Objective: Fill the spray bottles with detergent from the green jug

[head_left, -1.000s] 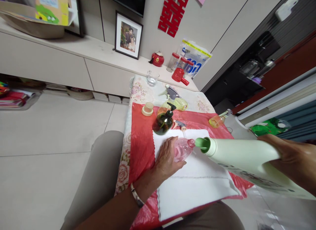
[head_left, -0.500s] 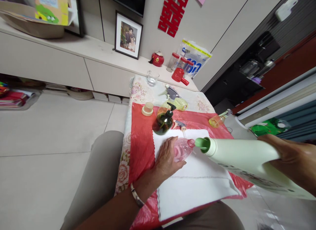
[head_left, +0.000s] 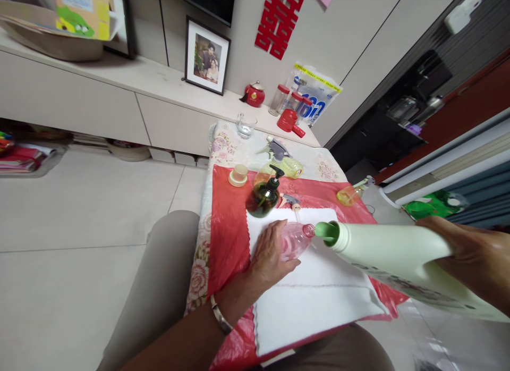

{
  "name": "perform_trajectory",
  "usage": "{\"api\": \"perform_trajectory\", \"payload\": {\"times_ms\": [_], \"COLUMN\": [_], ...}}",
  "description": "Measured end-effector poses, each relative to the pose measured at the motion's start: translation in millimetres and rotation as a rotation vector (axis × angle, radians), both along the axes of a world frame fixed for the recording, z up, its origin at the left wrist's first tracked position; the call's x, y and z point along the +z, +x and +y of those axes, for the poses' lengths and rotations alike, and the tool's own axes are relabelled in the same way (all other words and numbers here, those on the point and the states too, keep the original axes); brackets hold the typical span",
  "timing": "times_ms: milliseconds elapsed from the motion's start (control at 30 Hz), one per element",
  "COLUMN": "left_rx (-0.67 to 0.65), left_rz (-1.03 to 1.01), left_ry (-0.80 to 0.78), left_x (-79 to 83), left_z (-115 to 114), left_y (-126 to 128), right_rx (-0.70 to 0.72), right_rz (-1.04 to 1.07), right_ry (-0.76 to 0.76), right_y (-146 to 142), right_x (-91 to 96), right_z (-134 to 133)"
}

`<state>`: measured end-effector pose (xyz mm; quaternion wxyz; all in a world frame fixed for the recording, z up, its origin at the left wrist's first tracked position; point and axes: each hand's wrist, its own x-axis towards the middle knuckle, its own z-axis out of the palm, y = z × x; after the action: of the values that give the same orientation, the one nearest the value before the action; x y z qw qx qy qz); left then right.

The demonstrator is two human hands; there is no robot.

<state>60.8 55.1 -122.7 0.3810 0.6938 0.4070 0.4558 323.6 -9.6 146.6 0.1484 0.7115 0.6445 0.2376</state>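
Note:
My left hand [head_left: 273,256] is wrapped round a small clear pink bottle [head_left: 295,240], tilted with its uncapped neck to the right. My right hand [head_left: 474,254] grips a large pale green jug [head_left: 392,246] by its handle, the jug lying almost level. The jug's green spout [head_left: 326,231] points at the bottle's mouth, close to it or touching; I cannot tell which, nor whether liquid runs. Beneath both lies a white cloth [head_left: 314,307]. A trigger spray head [head_left: 290,201] rests at the cloth's far edge, beside a dark green pump bottle [head_left: 264,195].
A red plastic sheet [head_left: 229,222] covers part of the flowered tablecloth [head_left: 223,142]. On the table are a pale cap [head_left: 238,175], a yellow spray bottle [head_left: 292,168] lying down, another spray bottle [head_left: 349,194] at the right and a glass cup [head_left: 246,127]. A cabinet [head_left: 163,89] stands behind.

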Motion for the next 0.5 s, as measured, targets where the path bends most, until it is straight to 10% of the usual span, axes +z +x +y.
{"api": "perform_trajectory", "payload": {"times_ms": [500], "left_rx": [0.019], "left_rz": [-0.016], "left_ry": [0.011], "left_x": [-2.6], "left_z": [-0.3], "left_y": [1.6], "right_rx": [-0.09], "right_rz": [-0.091], "right_ry": [-0.001], "right_y": [11.7], "right_x": [-1.8], "right_z": [-0.1]}}
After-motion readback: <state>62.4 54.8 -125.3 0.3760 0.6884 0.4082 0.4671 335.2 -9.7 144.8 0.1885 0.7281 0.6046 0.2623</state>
